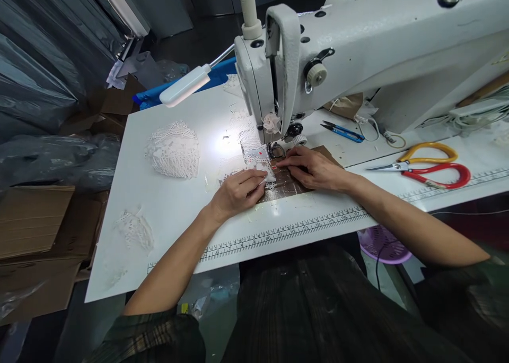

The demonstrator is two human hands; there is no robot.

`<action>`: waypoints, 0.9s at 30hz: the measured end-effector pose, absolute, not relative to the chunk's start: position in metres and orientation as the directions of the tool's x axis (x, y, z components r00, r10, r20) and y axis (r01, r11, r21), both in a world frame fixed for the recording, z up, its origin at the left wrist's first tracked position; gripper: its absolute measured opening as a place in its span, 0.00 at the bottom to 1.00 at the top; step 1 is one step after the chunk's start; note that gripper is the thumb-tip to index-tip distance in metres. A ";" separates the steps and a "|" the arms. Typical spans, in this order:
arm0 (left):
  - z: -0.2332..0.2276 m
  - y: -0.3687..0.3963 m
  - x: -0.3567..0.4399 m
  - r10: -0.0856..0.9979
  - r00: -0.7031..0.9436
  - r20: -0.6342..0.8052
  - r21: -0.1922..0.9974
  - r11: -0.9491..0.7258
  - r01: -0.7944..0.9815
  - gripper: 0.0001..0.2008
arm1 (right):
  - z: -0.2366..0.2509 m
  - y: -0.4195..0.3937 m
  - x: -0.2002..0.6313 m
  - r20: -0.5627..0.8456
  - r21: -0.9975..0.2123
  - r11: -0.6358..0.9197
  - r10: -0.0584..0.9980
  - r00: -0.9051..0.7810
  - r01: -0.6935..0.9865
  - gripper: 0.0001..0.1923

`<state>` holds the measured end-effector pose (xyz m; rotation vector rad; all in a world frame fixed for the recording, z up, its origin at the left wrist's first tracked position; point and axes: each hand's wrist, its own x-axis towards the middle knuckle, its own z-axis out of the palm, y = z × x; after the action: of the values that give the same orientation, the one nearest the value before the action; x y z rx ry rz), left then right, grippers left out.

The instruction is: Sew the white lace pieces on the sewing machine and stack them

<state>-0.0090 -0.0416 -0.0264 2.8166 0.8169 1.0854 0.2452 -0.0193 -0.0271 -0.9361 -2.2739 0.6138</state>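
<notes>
Pressing flat lacy white fabric (258,158)

Ruler numbers, 17 legible, printed along the white table's (167,230) front edge

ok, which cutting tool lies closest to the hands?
The small blue snips, just behind the right hand. The red-and-yellow scissors lie farther right on the table.

Lace heap (174,149): on the worktop (167,214), left of the lamp's bright patch.
Lace scrap (135,229): nearer the front left edge.
Lamp (185,85): white, on a bendy neck.
Scissors (427,164): yellow and red handles, far right.
Snips (342,132): blue, by the machine's base.
Cardboard boxes (34,225): left, off the worktop.
Basket (384,244): purple, below the worktop.
</notes>
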 end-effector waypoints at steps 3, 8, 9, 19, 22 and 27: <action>-0.025 -0.044 -0.008 0.519 0.593 0.615 0.247 -0.841 0.481 0.05 | -0.019 -0.023 0.245 0.330 -0.638 0.657 0.704 -0.629 0.402 0.16; -0.023 -0.043 -0.008 0.527 0.598 0.604 0.254 -0.838 0.483 0.06 | -0.016 -0.036 0.238 0.301 -0.489 0.791 0.549 -0.780 0.368 0.21; -0.023 -0.042 -0.008 0.515 0.612 0.600 0.239 -0.845 0.478 0.05 | -0.017 -0.037 0.237 0.301 -0.452 0.807 0.539 -0.787 0.380 0.21; -0.019 -0.037 -0.012 0.421 0.748 0.513 0.081 -0.892 0.446 0.05 | -0.026 -0.030 0.239 0.351 -0.427 0.835 0.506 -0.788 0.347 0.19; -0.019 -0.037 -0.011 0.424 0.752 0.504 0.086 -0.891 0.445 0.04 | -0.025 -0.031 0.240 0.351 -0.444 0.830 0.507 -0.787 0.336 0.19; -0.022 -0.038 -0.012 0.446 0.751 0.487 0.091 -0.881 0.464 0.06 | -0.023 -0.029 0.243 0.330 -0.562 0.727 0.635 -0.699 0.394 0.22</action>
<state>-0.0122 -0.0376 -0.0221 2.9727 0.7730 0.8126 0.2434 -0.0285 -0.0227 -0.7812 -2.4171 0.6261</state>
